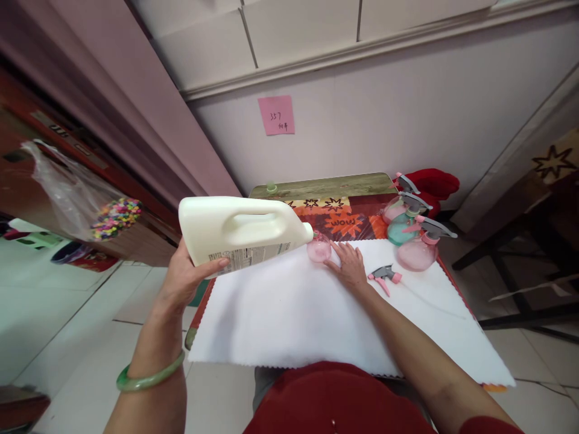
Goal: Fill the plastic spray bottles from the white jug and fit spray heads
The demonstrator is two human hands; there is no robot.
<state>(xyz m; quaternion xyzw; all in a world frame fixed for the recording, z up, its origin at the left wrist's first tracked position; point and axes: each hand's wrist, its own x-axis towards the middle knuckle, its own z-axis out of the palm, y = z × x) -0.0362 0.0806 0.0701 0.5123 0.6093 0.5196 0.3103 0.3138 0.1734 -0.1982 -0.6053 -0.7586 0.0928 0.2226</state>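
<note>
My left hand point(187, 278) grips a large white plastic jug point(239, 230) from below, tipped on its side with its spout over the mouth of a small pink bottle point(319, 247). That bottle stands open on a white cloth point(289, 313). My right hand point(348, 265) rests on the cloth beside the pink bottle, fingers touching its base. A loose pink and grey spray head point(384, 276) lies on the cloth just right of my right hand. A green bangle sits on my left wrist.
Three spray bottles, two pink and one teal point(409, 232), stand at the table's far right. A patterned orange cloth point(344, 220) covers the small table under the white one. A green cap point(271, 188) lies at the far edge. A plastic bag point(81, 199) hangs left. Tiled floor lies left.
</note>
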